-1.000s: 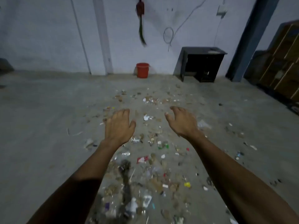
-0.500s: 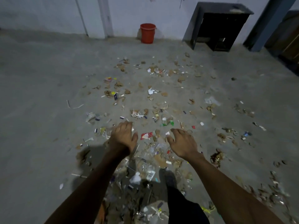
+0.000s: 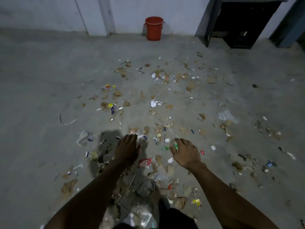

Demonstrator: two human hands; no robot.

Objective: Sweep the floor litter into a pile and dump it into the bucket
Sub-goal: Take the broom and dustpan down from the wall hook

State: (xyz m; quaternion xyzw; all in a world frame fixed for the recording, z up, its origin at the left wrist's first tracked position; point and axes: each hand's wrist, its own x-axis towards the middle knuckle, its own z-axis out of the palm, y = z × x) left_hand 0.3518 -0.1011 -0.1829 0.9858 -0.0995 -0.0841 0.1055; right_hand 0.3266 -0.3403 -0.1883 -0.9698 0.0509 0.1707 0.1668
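Both arms are stretched out low over the bare grey concrete floor [image 3: 41, 83], palms down. The left hand [image 3: 127, 150] looks flat with its fingers loosely spread, holding nothing. The right hand [image 3: 185, 152] is a bit more hooked, fingertips right at a small green scrap [image 3: 175, 145], but honestly I can't tell if it's pinching that or just touching down beside it.

The scattered floor litter of torn brown cardboard, white paper bits and crinkly clear plastic [image 3: 155, 103] runs from right under the person's arms most of the way up the room. The round orange plastic bucket [image 3: 154, 28] stands upright against the pale wall, well apart from both hands, with a dark open-fronted cabinet [image 3: 244, 22] off to its right.

If it were me: reach past the far scraps first, keep the palms flat and the fingers close together so the small stuff doesn't slip through, then rake both hands inward toward that thick clump near the knees. Go slow over the plastic film, it'll probably skate and flutter. The strays out on the right side would need their own pass.

It's dim in here, so lots of bits are just blobs. The clump closest to the person is cut off at the bottom edge and partly covered by the arms. No view into the bucket either.
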